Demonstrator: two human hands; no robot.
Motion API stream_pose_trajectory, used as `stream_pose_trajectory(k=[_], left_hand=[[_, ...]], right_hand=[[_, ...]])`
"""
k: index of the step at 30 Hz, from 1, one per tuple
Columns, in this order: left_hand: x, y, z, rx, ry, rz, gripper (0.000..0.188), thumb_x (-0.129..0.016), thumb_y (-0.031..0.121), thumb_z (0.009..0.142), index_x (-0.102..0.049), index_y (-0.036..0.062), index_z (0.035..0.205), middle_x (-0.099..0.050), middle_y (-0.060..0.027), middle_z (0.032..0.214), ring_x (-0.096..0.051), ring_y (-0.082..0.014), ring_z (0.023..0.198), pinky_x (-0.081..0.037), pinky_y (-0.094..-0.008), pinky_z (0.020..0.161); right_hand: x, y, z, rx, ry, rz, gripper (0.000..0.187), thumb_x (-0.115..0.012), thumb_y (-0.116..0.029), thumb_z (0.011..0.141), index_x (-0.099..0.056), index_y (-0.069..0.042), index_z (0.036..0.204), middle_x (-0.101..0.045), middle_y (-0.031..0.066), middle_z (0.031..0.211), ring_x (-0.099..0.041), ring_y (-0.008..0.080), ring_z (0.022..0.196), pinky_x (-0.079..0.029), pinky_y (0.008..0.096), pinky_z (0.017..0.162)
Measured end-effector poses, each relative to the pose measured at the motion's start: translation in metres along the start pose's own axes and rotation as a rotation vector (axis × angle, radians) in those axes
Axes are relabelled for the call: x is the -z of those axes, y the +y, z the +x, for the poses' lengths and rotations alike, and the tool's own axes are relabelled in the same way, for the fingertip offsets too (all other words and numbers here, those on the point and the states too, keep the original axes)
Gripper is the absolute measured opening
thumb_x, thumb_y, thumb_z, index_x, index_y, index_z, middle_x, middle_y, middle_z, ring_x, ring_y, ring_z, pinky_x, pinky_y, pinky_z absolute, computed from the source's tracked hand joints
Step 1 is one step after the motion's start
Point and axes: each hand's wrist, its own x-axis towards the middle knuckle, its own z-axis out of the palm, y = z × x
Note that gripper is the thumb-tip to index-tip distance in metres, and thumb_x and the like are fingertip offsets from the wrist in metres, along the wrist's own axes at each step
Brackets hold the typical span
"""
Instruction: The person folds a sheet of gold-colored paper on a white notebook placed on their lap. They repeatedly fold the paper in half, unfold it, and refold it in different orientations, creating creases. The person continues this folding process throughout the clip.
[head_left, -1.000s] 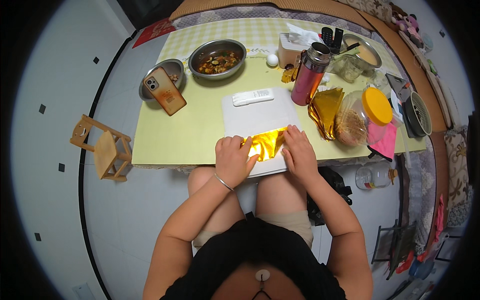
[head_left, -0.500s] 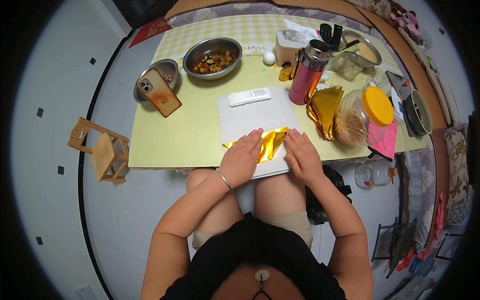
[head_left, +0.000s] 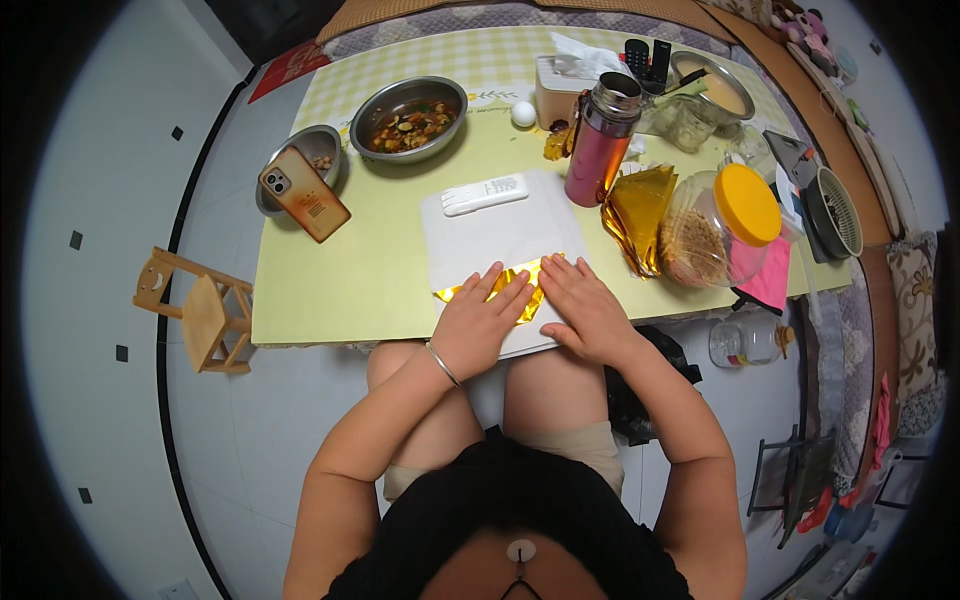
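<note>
A piece of shiny gold foil paper (head_left: 533, 309) lies near the front edge of a white pad of paper (head_left: 500, 239) at the table's near side. My left hand (head_left: 485, 318) rests flat across the foil's left part, fingers a little apart. My right hand (head_left: 587, 312) lies flat over its right end, fingers together and stretched out. Both palms hide much of the foil, which shows between the hands and past the left fingertips. A long white plastic item (head_left: 485, 195) lies on the far part of the pad.
Right of the pad stand a purple-orange thermos (head_left: 602, 145), a stack of gold foil sheets (head_left: 638, 215) and a clear jar with a yellow lid (head_left: 715, 230). A phone (head_left: 305, 195) leans on a small metal bowl (head_left: 322, 150) at left. A larger food bowl (head_left: 408, 120) sits behind.
My right hand has moved left onto the foil, closer to the left hand. My left hand's fingers have spread, and less foil shows between the hands.
</note>
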Motion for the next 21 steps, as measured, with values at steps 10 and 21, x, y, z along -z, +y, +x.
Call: stream_pose_trajectory(k=[10,21], left_hand=[[-0.004,0.001,-0.002,0.012,-0.006,0.006,0.058,-0.058,0.008,0.088,-0.054,0.0066,0.146,-0.050,-0.0114,0.154,-0.045,-0.0398,0.143,-0.040,-0.0550,0.114],[-0.004,-0.006,-0.002,0.083,0.024,-0.170,0.059,-0.059,0.006,0.087,-0.054,0.0064,0.145,-0.050,-0.0164,0.153,-0.048,-0.0334,0.142,-0.041,-0.0510,0.114]], right_hand=[[0.006,0.004,0.000,0.031,-0.063,-0.091,0.079,-0.065,-0.049,0.092,-0.042,-0.001,0.151,-0.037,0.0177,0.161,-0.031,0.0330,0.152,-0.020,0.0515,0.125],[0.016,0.006,0.009,-0.013,-0.066,-0.050,0.064,-0.061,-0.047,0.096,-0.053,-0.005,0.144,-0.049,0.0151,0.154,-0.042,0.0314,0.145,-0.028,0.0508,0.122]])
